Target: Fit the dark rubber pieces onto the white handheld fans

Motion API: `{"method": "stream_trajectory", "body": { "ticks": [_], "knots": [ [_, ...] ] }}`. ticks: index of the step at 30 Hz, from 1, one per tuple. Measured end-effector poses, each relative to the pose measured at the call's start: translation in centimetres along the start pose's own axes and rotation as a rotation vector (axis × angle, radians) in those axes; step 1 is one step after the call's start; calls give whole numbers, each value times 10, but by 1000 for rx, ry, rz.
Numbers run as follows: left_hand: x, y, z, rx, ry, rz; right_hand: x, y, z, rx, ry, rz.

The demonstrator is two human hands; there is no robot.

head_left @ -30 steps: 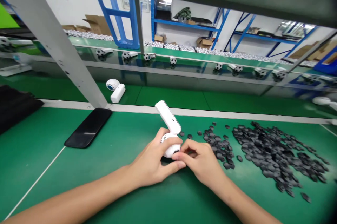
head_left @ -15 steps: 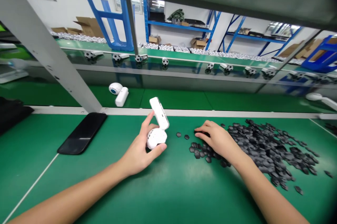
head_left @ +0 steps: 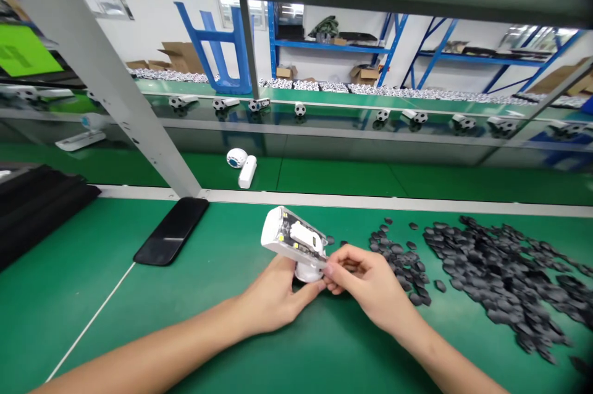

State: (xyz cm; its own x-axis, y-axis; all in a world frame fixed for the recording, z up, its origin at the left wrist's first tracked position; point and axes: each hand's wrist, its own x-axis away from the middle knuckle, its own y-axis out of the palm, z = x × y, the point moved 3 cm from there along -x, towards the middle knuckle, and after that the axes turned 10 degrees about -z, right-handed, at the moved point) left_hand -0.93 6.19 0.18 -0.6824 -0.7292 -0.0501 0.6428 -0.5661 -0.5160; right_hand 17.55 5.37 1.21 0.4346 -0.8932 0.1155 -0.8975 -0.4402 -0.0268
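A white device [head_left: 296, 239] with a flat arm and a round base is tilted above the green table, its clear side showing a circuit board with yellow parts. My left hand [head_left: 278, 298] is closed around the round base from below. The fingers of my right hand [head_left: 364, 280] are pinched together against the device's right end; whatever small thing they may hold is hidden. Right of my right hand lies a small group of black pieces [head_left: 403, 261], and beyond it a larger pile of black pieces [head_left: 491, 270].
A black phone [head_left: 171, 232] lies at the left by a metal post [head_left: 134, 116]. Black material [head_left: 41, 212] is at the far left. Behind the table's pale rail, another white device [head_left: 247, 171] rests on a green belt. Football-patterned devices [head_left: 300, 110] stand farther back.
My right hand has left the black pieces and come to the device. My left hand has turned the device so its circuit side shows. The view has shifted left.
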Motion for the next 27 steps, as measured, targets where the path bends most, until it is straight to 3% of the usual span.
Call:
{"method": "stream_trajectory", "body": {
  "ticks": [8,12,21,24,27],
  "knots": [
    [-2,5,-6,-57,-52,18,-4,-6,1,179,56,1],
    [-5,5,-1,-20,-4,-28,-4,-8,-2,258,110,-57],
    [-2,8,-10,-103,-40,33,-8,-13,6,392,48,3],
    [-4,5,-5,3,9,94,-9,-7,4,401,-31,-15],
    [-7,-2,-6,248,-36,145,-4,-4,-3,493,-156,-78]
  ]
}}
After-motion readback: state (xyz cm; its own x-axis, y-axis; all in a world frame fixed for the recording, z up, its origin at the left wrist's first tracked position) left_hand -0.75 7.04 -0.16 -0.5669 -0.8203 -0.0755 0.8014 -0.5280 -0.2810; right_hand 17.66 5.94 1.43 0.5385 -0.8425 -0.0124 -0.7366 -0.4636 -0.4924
